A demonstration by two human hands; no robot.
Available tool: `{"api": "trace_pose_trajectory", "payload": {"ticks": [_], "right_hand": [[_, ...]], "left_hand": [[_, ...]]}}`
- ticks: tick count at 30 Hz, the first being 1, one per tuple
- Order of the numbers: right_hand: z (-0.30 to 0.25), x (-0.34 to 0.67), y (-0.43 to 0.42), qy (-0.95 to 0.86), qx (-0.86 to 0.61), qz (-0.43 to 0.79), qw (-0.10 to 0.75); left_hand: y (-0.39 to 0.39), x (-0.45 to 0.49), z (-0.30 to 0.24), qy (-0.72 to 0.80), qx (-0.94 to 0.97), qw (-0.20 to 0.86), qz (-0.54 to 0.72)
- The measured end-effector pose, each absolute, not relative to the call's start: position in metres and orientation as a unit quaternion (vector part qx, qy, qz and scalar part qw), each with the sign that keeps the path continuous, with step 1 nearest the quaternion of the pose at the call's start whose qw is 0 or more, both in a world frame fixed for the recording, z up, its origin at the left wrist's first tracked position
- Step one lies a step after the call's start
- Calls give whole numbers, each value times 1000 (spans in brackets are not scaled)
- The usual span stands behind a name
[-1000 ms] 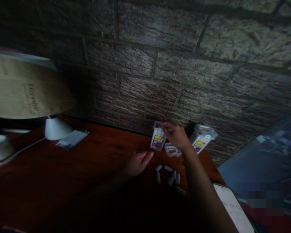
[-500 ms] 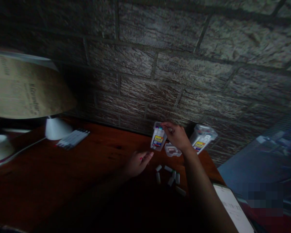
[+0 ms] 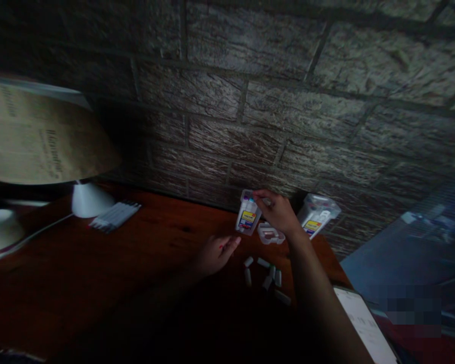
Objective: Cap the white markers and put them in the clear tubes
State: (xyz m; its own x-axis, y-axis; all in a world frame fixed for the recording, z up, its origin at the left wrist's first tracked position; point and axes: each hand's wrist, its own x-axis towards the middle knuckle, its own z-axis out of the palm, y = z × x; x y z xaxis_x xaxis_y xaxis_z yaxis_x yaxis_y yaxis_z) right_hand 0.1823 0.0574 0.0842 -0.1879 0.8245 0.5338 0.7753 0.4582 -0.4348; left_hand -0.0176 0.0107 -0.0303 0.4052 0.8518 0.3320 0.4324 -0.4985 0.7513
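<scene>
One clear plastic box (image 3: 247, 218), yellow label, upright, right hand (image 3: 279, 215) fingers pinched on its top, left hand (image 3: 212, 255) loosely open

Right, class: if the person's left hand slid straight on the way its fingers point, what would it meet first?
Probably the lower end of the clear labelled box, which the right hand touches at the top. The left hand points straight at it, though depth is unclear in this dim view.

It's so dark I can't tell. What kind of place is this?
Probably a room at home. A shaded lamp stands on the wooden table against a brick wall. The right hand touches a small clear labelled box, with little white tubes scattered nearby.
</scene>
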Motion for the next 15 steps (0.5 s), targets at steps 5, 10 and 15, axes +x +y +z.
{"api": "trace_pose_trajectory", "payload": {"ticks": [5, 10, 15], "right_hand": [[88, 182, 54, -763, -541, 38, 352], [92, 182, 52, -758, -552, 27, 346], [101, 183, 47, -747, -543, -13, 383]], "left_hand": [[10, -18, -28, 407, 786, 293, 363], [11, -19, -28, 408, 789, 288, 357], [14, -19, -29, 411, 785, 293, 361]]}}
